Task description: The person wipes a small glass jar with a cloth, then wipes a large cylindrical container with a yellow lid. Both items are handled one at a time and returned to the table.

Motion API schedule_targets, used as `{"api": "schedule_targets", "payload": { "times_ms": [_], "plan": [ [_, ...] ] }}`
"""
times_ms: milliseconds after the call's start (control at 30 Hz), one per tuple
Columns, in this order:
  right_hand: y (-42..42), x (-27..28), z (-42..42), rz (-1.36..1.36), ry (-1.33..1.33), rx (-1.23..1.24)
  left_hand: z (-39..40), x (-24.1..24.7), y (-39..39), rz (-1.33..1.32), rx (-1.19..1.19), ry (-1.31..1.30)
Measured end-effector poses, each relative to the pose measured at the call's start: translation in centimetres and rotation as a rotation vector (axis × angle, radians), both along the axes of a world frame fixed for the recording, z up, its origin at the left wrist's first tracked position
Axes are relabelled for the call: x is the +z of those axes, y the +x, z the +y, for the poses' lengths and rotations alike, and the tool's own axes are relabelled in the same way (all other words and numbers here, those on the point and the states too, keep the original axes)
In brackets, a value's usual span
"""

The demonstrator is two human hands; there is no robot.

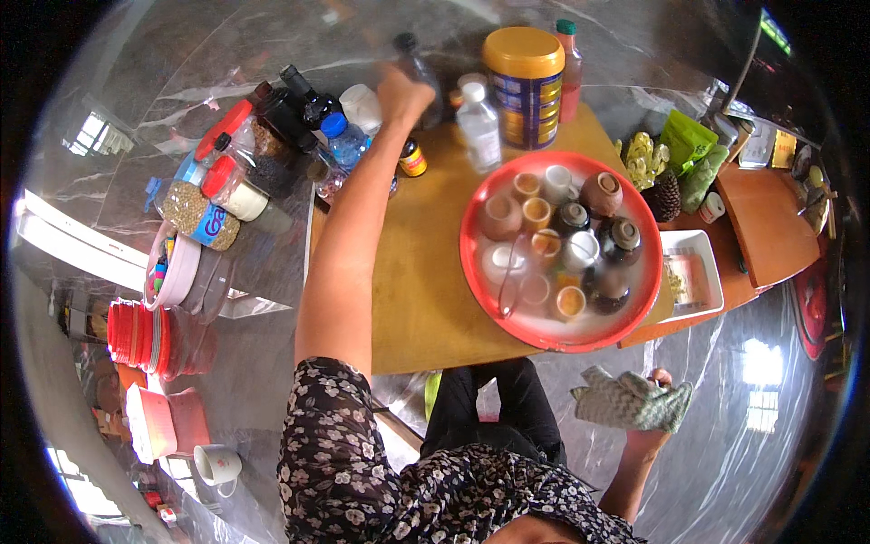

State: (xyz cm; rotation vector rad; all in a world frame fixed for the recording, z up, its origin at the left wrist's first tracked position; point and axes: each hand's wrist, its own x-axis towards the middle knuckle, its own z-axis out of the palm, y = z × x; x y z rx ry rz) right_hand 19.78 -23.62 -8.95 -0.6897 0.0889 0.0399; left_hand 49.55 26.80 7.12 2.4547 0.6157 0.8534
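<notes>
My left hand (404, 98) reaches to the back of the wooden table (421, 292), its fingers closed round a dark bottle (428, 78) near the neck; both are blurred. In my right hand (651, 428), at the lower right beyond the table's front edge, is a green-and-white patterned cloth (622, 401). A small brown bottle with a yellow label (412, 160) stands just below my left hand. To the right are a clear bottle with a white cap (480, 129), a gold-lidded tin (525, 88) and a green-capped bottle of pink liquid (569, 75).
A red-rimmed round tray (476, 299) holds several cups and small jars. Bottles and jars, one a plastic bottle of grains (197, 207), crowd the left. At right are a pine cone (664, 197), a green packet (686, 139) and a white bin (710, 258). A white mug (217, 466) is at lower left.
</notes>
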Motion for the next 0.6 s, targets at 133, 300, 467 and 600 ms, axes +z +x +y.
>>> {"api": "schedule_targets", "payload": {
  "times_ms": [133,300,467,600],
  "plan": [
    [1.2,1.5,1.5,-0.156,0.079,0.039,-0.5,-2.1,2.0,0.053,0.062,-0.093],
    [1.7,1.7,1.9,0.134,0.117,-0.044,0.5,-4.8,3.9,0.113,0.098,-0.072],
    [1.9,1.0,1.9,0.236,0.197,-0.053,2.5,-8.2,5.5,0.234,0.072,-0.078],
    [1.2,0.6,1.4,0.300,0.253,-0.084,1.8,-7.5,4.8,0.321,0.014,0.019]
  ]
}}
